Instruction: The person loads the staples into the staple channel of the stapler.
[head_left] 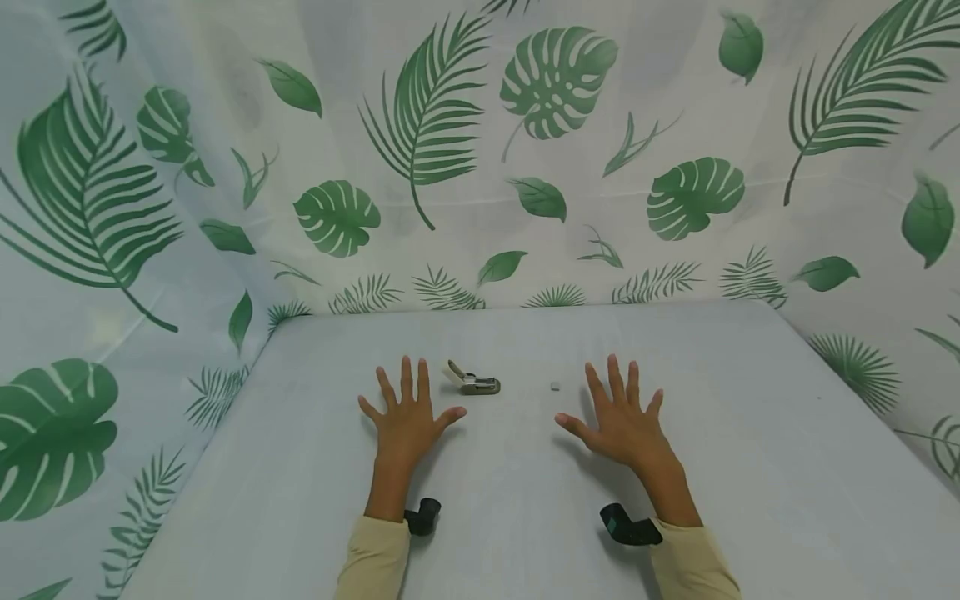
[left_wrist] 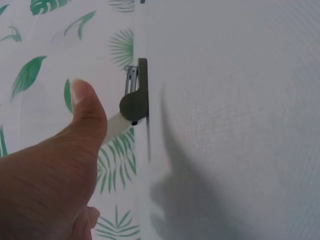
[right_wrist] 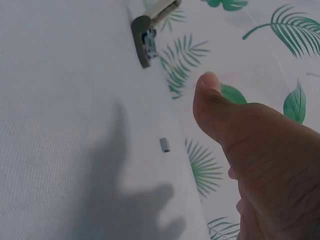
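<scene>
A small stapler lies on the table with its top arm swung up and back, showing the metal inside. My left hand is just left of it, fingers straight and spread, thumb pointing toward it. In the left wrist view, the thumb appears beside the stapler with a gap between them. To the stapler's right lies a short grey strip of staples. My right hand hovers to the right of this strip, palm down with fingers fanned out. Neither hand holds anything.
The white table is bordered at the back and sides by a leaf-patterned curtain. Black wrist cameras stick out inward from both wrists, near the beige sleeves. Shadows of the hands fall on the tabletop.
</scene>
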